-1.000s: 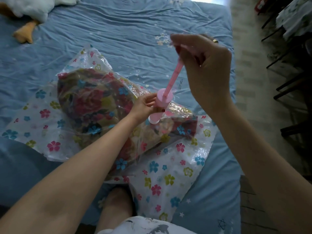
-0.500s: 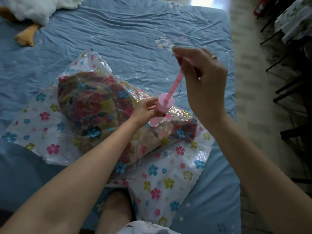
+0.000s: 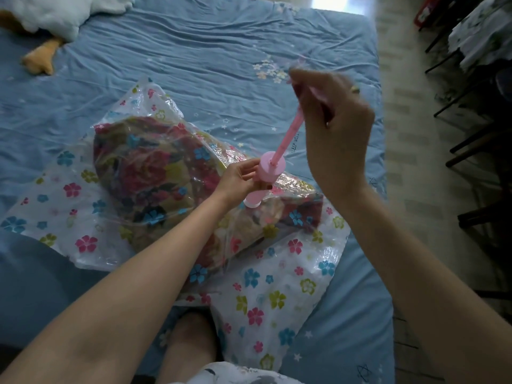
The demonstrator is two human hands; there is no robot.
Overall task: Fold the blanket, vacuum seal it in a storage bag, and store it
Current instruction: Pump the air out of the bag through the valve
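Head view: a clear storage bag printed with coloured flowers lies on a bed covered by a wrinkled blue sheet. Inside the bag, at its middle, sits the folded blanket, dark with red and blue floral pattern, the plastic wrinkled over it. A pink hand pump stands on the bag above the blanket, tilted, its foot touching the plastic. The left hand grips the pump barrel, fingers curled round it. The right hand is raised above, fingers clenched on the top of the plunger rod, which is drawn out of the barrel; the handle itself is blurred and hidden by the hand. A ring shows on one right finger. A white and orange plush toy lies at the bed's far left corner. Dark chair legs stand on the floor to the right. A bare knee shows at the lower edge.
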